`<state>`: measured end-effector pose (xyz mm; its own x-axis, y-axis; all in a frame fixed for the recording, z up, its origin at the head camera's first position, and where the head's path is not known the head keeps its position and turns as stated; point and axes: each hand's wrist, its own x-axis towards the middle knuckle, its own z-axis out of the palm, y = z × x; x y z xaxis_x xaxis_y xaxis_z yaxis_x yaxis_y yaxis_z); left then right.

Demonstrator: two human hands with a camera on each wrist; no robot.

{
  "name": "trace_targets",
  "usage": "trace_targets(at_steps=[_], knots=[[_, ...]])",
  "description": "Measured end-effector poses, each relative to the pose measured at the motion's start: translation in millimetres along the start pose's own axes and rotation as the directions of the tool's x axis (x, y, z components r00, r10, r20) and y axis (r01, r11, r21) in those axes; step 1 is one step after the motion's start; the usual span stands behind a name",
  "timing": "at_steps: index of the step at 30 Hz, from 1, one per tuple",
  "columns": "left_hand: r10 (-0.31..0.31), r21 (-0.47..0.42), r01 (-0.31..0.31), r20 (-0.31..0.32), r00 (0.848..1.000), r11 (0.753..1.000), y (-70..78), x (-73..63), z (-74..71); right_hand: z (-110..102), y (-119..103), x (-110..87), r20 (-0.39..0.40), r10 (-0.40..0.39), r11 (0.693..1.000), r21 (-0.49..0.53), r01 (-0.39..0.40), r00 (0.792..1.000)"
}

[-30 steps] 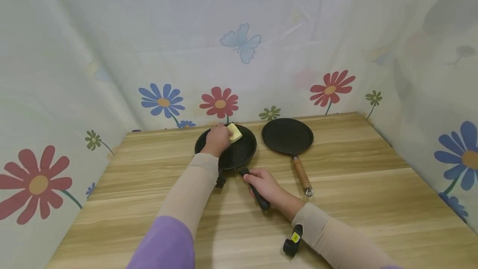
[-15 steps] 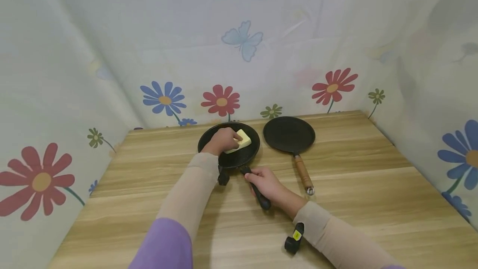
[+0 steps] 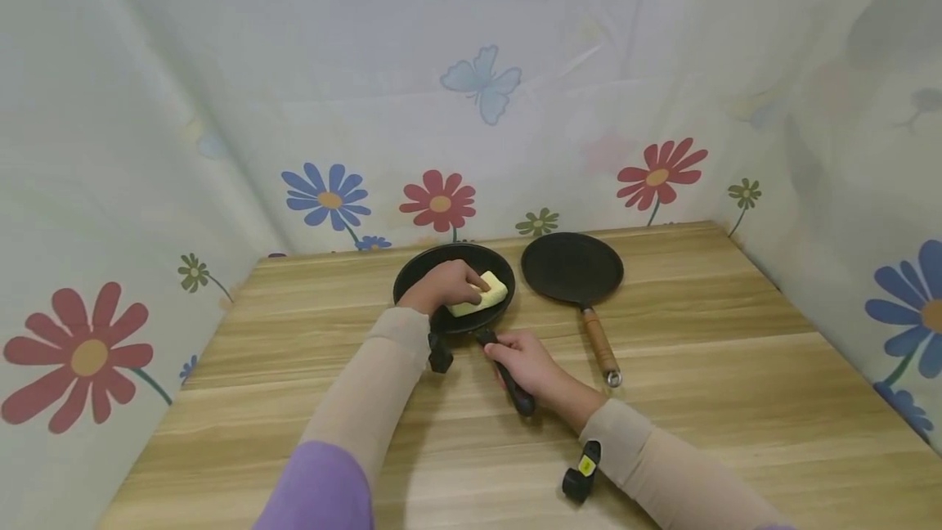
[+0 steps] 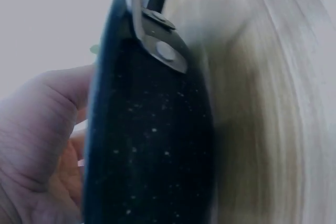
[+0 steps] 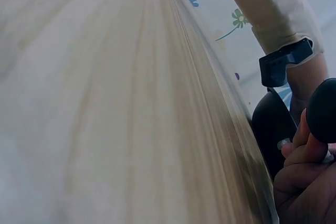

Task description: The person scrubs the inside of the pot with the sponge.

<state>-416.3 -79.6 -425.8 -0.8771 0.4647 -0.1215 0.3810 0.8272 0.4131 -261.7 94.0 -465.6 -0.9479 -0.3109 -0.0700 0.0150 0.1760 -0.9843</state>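
My left hand (image 3: 444,285) pinches a pale yellow sponge (image 3: 495,291) against the inside of a black frying pan (image 3: 421,262), toward its right side. From the left wrist, the speckled outer wall of the pan (image 4: 152,145) hides the sponge and most of the fingers. Below the pan, my right hand (image 3: 528,362) grips its black handle (image 3: 522,401), which points toward me. The right wrist view shows curled fingers (image 5: 304,156) around this handle, its rounded end (image 5: 323,111) in front.
A flat black griddle pan (image 3: 572,267) with a wooden handle (image 3: 599,340) lies just right of the frying pan. Behind the wooden table (image 3: 309,301) hangs a white flowered cloth (image 3: 353,88), which also closes in both sides.
My left hand has slid the sponge from the back of the pan rightward and toward me. The right hand has kept its grip on the handle.
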Motion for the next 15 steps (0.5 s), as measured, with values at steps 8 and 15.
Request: trace_targets(at_steps=[8,15], knots=[[0.05,-0.169,-0.037,0.077,0.996,0.985,-4.1,-6.5,-2.8,0,1,1.1,-0.021,0.005,1.0,-0.01,-0.005,1.0],[0.035,-0.251,0.005,0.155,0.987,0.968,-6.8,-13.9,-3.4,2,0,1.7,-0.027,0.004,1.0,-0.001,-0.004,1.0]])
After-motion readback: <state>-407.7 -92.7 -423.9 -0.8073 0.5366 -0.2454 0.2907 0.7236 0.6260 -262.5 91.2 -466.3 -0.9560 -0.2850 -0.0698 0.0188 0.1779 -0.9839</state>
